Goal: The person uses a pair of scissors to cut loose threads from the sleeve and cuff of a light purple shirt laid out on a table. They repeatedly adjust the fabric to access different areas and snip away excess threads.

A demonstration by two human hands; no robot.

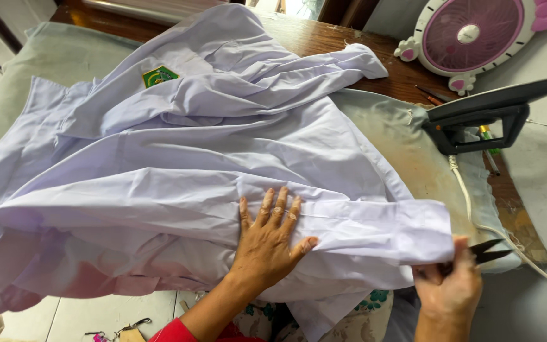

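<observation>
Your left hand (267,244) lies flat, fingers spread, on the sleeve (324,234) of the pale lilac shirt (178,145), which is spread over the padded worktop (406,145). Your right hand (449,285) is closed in a grip on small black snips (485,251) just at the cuff edge (435,234), blades pointing right. The shirt looks still heavily creased, so I judge the pressing is mostly left to do; the black iron (485,117) stands parked at the far right, its cord (476,209) trailing near. Whether a loose thread sits at the cuff is too small to tell. The shirt's near hem drops out of sight, and the pink fan (470,35) is cut off.
</observation>
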